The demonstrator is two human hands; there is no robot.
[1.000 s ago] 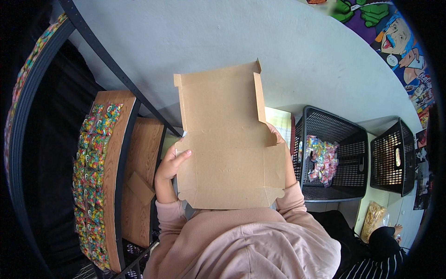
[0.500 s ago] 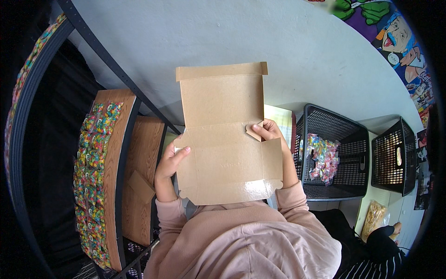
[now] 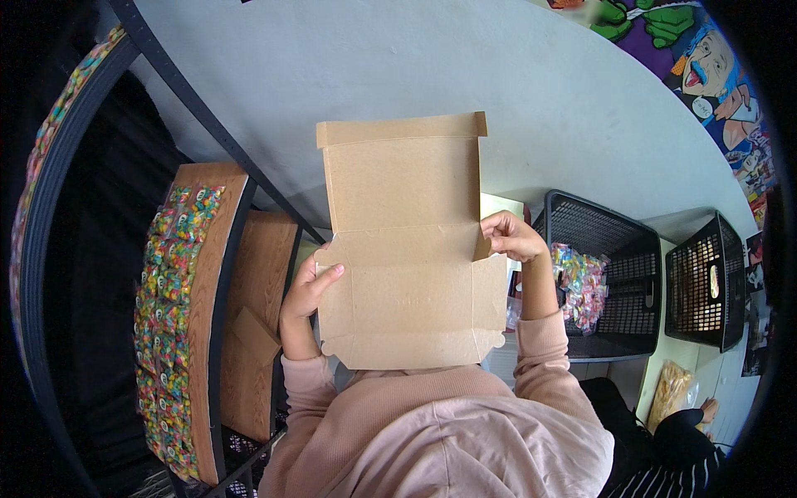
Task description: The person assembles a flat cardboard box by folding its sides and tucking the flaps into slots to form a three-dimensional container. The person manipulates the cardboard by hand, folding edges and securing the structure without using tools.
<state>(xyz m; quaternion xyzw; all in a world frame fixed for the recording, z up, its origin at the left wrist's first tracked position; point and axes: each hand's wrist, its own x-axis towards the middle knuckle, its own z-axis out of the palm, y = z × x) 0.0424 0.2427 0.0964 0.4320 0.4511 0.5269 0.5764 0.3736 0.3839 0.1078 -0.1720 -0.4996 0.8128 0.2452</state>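
Observation:
A brown cardboard box [image 3: 407, 282], unfolded with its lid panel raised away from me, is held in front of my chest. My left hand [image 3: 310, 289] grips its left side flap, thumb on the inner face and fingers behind the board. On the other side, my right hand [image 3: 513, 236] pinches a small corner flap near the crease between lid and base. That flap stands bent up from the board. The right side panel lies spread outward below it. The fingers behind the cardboard are partly hidden.
Shelves at the left carry several packets of colourful sweets [image 3: 170, 307] and a folded cardboard piece [image 3: 255, 335]. To the right stand a black basket [image 3: 627, 274] with wrapped sweets and a smaller black basket [image 3: 706, 282]. Another person's hand [image 3: 708, 410] shows beside a clear bag [image 3: 671, 390].
My right hand has shifted right and turned, now pinching the corner flap from its outer side. The flap stands more upright. My left hand keeps its grip.

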